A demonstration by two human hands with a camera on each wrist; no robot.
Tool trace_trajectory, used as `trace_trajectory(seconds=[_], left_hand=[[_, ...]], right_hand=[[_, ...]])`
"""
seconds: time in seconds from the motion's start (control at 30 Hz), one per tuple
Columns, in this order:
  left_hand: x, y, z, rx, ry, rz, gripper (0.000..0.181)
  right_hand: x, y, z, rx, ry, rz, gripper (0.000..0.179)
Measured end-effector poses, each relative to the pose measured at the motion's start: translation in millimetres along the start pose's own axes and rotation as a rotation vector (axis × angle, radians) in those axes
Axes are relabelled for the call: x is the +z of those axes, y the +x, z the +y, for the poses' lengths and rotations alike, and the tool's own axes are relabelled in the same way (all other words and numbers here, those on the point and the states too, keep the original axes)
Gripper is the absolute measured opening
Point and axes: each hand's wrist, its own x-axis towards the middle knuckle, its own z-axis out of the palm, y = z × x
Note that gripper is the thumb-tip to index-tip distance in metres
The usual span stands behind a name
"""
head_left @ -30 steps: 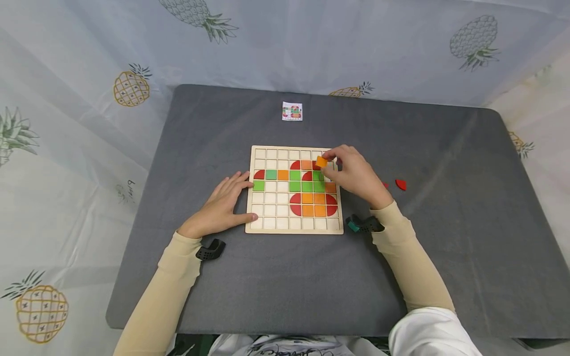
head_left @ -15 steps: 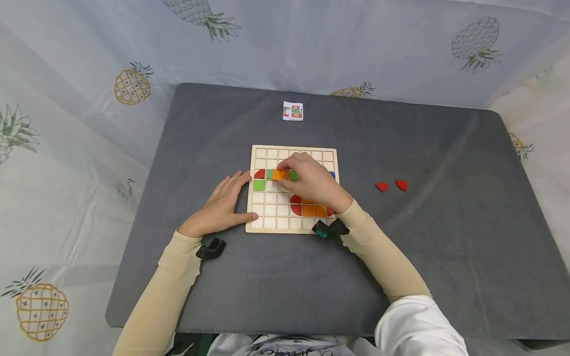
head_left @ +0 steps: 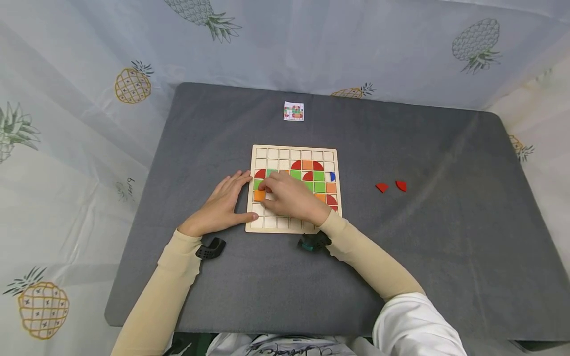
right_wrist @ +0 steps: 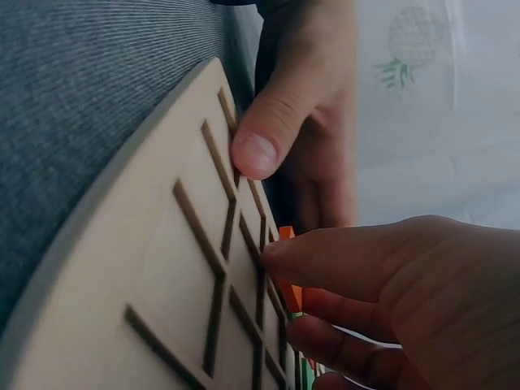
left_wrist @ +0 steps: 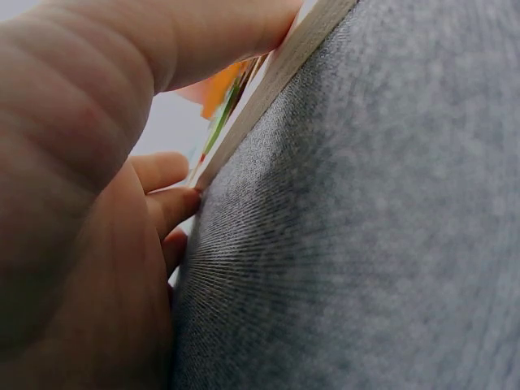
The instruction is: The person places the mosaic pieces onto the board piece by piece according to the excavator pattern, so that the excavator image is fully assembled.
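Observation:
A pale wooden grid board (head_left: 270, 230) lies on the table, its cells partly filled with red, green and orange tiles. My right hand (head_left: 291, 197) pinches an orange square tile (head_left: 259, 196) between thumb and fingers. It is at a cell in the left column, just below a green tile (head_left: 257, 185); in the right wrist view the orange tile (right_wrist: 293, 299) stands between thumb and fingers, close over the grid. With spread, straight fingers my left hand (head_left: 221, 206) rests along the board's left edge, thumb on its lower corner. The right hand covers several middle cells.
Two red quarter-circle tiles, a left one (head_left: 381, 187) and a right one (head_left: 401, 186), lie on the grey table (head_left: 445, 237) right of the board. A small printed pattern card (head_left: 294, 111) is behind it. One blue-and-white tile (head_left: 332, 176) sits at the board's right side.
Carrying the orange tile, my right hand has moved left across the board, from the upper right to the left column. The left hand stays in place.

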Motion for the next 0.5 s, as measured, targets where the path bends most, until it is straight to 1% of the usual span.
trace_trajectory(seconds=[0.23,0.5], left_hand=[[-0.4,-0.6,0.0,0.008,0.005,0.0,0.094],[0.5,-0.4,-0.8,0.004,0.01,-0.007,0.094]], right_hand=[[3.9,-0.6,-2.1,0.001,-0.018,0.004,0.031],[4.5,-0.3,-2.0,-0.022,-0.011,-0.018,0.034]])
